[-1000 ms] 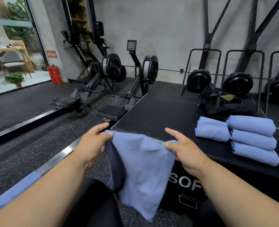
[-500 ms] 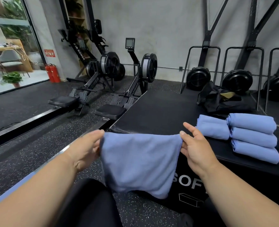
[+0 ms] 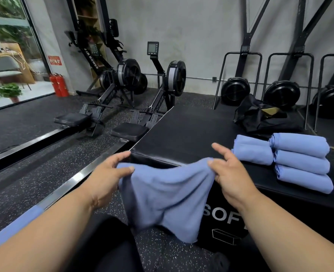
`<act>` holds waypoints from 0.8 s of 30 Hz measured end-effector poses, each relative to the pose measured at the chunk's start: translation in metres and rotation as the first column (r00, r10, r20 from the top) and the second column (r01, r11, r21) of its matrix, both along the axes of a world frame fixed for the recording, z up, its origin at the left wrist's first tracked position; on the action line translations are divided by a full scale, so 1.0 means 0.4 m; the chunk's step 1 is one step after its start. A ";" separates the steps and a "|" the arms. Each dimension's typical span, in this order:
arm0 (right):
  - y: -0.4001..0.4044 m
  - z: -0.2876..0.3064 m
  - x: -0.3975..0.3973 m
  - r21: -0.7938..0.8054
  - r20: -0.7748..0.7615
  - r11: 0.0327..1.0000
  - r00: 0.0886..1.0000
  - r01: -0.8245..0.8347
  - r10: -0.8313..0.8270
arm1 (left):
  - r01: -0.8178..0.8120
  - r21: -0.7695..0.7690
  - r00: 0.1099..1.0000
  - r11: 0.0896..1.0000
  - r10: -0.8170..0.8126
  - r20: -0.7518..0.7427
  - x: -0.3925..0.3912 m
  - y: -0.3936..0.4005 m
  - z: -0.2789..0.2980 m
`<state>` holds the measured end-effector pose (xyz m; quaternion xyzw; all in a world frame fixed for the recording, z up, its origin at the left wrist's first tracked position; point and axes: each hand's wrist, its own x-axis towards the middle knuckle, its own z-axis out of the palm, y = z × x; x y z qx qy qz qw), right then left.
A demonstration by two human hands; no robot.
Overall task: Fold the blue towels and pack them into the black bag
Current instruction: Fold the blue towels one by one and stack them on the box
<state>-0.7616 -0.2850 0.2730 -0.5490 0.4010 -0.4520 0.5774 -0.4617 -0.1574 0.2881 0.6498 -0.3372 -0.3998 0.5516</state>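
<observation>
Both hands are pinching the top edge of one blue towel, holding it up in the air in front of the near edge of the black box. The left hand is gripping the left corner with the thumb lying on top of the cloth and the fingers curled behind it. The right hand is pinching the right corner between thumb and lower fingers, with the index finger sticking out straight and not touching anything. The towel is sagging in the middle between the two grips and hanging down past the box's front face, which is showing white letters reading "SOF".

On the box top, to the right, folded towels are sitting in a stack of three, with a smaller pile just beside it on the left, touching it. Further back on the box, the black bag is lying slumped and open. Rowing machines are standing on the speckled floor to the far left, near two red fire extinguishers.
</observation>
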 end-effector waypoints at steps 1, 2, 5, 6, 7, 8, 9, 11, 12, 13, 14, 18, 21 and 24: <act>-0.008 0.004 -0.005 0.001 0.026 0.999 0.999 0.047 -0.047 | 0.004 -0.066 1.000 0.998 -0.003 0.023 -0.004 -0.003 0.018; -0.011 0.006 -0.009 -0.019 -0.001 0.998 0.998 0.057 -0.057 | 0.008 -0.098 0.994 0.995 0.003 0.108 -0.010 -0.004 0.035; -0.010 0.000 -0.001 -0.125 -0.323 0.991 0.946 -0.053 0.010 | -0.036 0.002 0.830 0.999 0.029 0.557 -0.021 -0.015 0.063; -0.010 0.007 0.000 -0.157 -0.360 0.986 0.933 -0.056 -0.005 | -0.087 0.056 0.750 0.995 0.028 0.660 -0.021 -0.015 0.068; -0.016 0.015 -0.002 -0.175 -0.345 0.984 0.938 -0.033 -0.030 | -0.139 0.090 0.697 0.986 0.033 0.717 -0.018 -0.015 0.070; -0.025 0.025 -0.008 -0.182 -0.326 0.983 0.944 -0.003 -0.058 | -0.173 0.104 0.683 0.979 0.043 0.729 -0.015 -0.015 0.074; -0.031 0.036 -0.015 -0.189 -0.312 0.982 0.947 0.016 -0.075 | -0.193 0.111 0.691 0.975 0.055 0.720 -0.014 -0.015 0.082; -0.039 0.043 -0.029 -0.196 -0.298 0.980 0.950 0.031 -0.090 | -0.180 0.074 0.723 0.981 0.080 0.687 -0.017 -0.019 0.102; -0.042 0.045 -0.035 -0.206 -0.281 0.978 0.955 0.038 -0.096 | -0.158 0.045 0.755 0.986 0.091 0.649 -0.015 -0.023 0.109; -0.046 0.047 -0.040 -0.215 -0.267 0.976 0.958 0.047 -0.105 | -0.136 0.007 0.785 0.991 0.104 0.611 -0.015 -0.028 0.115; -0.051 0.052 -0.045 -0.222 -0.252 0.973 0.960 0.066 -0.123 | -0.119 -0.029 0.808 0.993 0.114 0.579 -0.012 -0.039 0.120; -0.090 0.082 -0.061 -0.281 -0.194 0.949 0.960 0.145 -0.204 | -0.006 -0.176 0.913 0.984 0.077 0.401 -0.010 -0.094 0.140; -0.130 0.111 -0.070 -0.311 -0.174 0.933 0.954 0.182 -0.244 | 0.056 -0.281 0.973 0.958 0.010 0.229 -0.024 -0.147 0.165; -0.206 0.147 -0.066 -0.248 -0.187 0.941 0.942 0.229 -0.279 | 0.044 -0.319 0.999 0.947 -0.050 -0.010 -0.019 -0.226 0.183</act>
